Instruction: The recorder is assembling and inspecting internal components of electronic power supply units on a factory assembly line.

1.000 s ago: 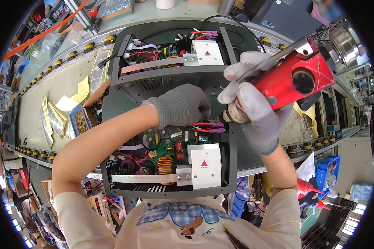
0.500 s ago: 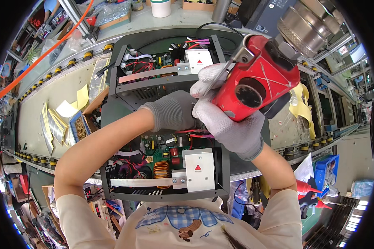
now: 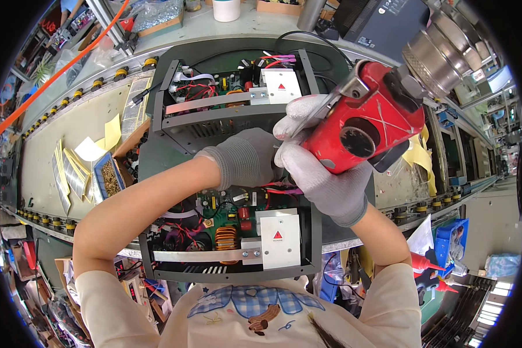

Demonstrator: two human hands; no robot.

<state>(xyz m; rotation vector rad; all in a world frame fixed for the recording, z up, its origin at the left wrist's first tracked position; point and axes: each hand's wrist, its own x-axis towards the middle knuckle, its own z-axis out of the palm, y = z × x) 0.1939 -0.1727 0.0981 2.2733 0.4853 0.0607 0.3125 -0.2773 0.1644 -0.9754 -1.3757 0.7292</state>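
My right hand [image 3: 330,185], in a white glove with a grey cuff, is wrapped round a red air tool [image 3: 388,110]. The tool has a metal lever on its side and a silver coupling [image 3: 441,55] at its upper end. Right beside it is my left hand [image 3: 246,156], grey-gloved, its fingers hidden behind the right glove. Both hands are over an open dark metal case [image 3: 272,269] with a green circuit board, a copper coil and a white warning plate [image 3: 280,240]. A similar case [image 3: 214,124] stands behind it.
On the left are a blue box of small brass-coloured parts [image 3: 109,174] and yellow-backed label sheets [image 3: 75,174]. An orange hose [image 3: 58,78] crosses the upper left. Rollers [image 3: 122,72] line the conveyor's edges. A white tub [image 3: 226,10] stands at the back.
The red air tool and my right hand have shifted slightly right and down. My left hand has moved a little to the right alongside.
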